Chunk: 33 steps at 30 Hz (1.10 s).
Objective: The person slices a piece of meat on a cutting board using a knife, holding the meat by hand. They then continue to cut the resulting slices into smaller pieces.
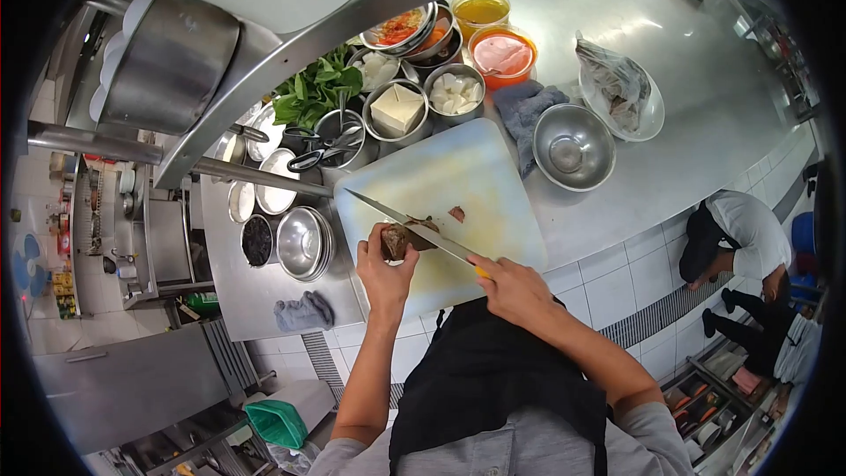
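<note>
My left hand (386,280) has its fingers wrapped round a brown chunk of what looks like cooked meat (394,244) on the white, yellow-stained cutting board (485,159). In my right hand (513,293) is a long kitchen knife (379,206), gripped by its yellow handle. The blade slants across the board from lower right to upper left, overlapping the top of the chunk beside my left fingers. A small cut piece (456,213) lies on the board just above the blade.
Behind the board stand tubs of white chunks (455,92), a pale block (397,112), leafy greens (313,88) and orange liquid (502,55). A steel bowl (574,148) and grey cloth (522,110) sit right; stacked bowls (301,242) left. A metal rail (256,174) reaches the board's corner. A person (740,234) bends at right.
</note>
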Motion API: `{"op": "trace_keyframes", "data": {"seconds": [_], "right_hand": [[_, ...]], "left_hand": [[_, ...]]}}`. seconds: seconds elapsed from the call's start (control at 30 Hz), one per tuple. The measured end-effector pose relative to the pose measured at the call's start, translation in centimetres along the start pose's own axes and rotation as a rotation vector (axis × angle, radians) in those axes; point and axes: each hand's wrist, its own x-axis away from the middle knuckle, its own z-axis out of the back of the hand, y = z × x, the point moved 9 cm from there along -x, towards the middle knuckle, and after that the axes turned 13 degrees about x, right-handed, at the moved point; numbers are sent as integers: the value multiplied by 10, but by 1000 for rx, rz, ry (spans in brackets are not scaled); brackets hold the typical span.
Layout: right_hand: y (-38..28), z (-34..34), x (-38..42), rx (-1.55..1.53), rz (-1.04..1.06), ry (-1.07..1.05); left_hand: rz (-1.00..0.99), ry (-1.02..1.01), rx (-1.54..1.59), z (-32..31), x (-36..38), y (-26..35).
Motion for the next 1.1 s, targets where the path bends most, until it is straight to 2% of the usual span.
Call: {"op": "trace_keyframes", "data": {"seconds": [0.07, 0.17, 0.23, 0.33, 0.53, 0.8, 0.93, 1.1], "right_hand": [[-5, 0, -3, -6, 36, 50], [-1, 3, 17, -9, 35, 33], [19, 5, 40, 5, -56, -24], [26, 6, 50, 52, -34, -18], [-3, -8, -14, 35, 20, 104], [45, 12, 55, -45, -36, -28], [32, 4, 44, -94, 23, 42], [29, 6, 50, -116, 13, 31]], "left_hand": [[70, 21, 41, 2, 0, -9], [23, -6, -14, 1, 3, 2], [41, -13, -3, 2, 0, 3], [61, -19, 31, -2, 1, 5], [53, -14, 18, -4, -1, 4], [85, -28, 38, -6, -7, -2], [41, -14, 14, -6, -6, 1], [-19, -4, -4, -3, 4, 6]]}}
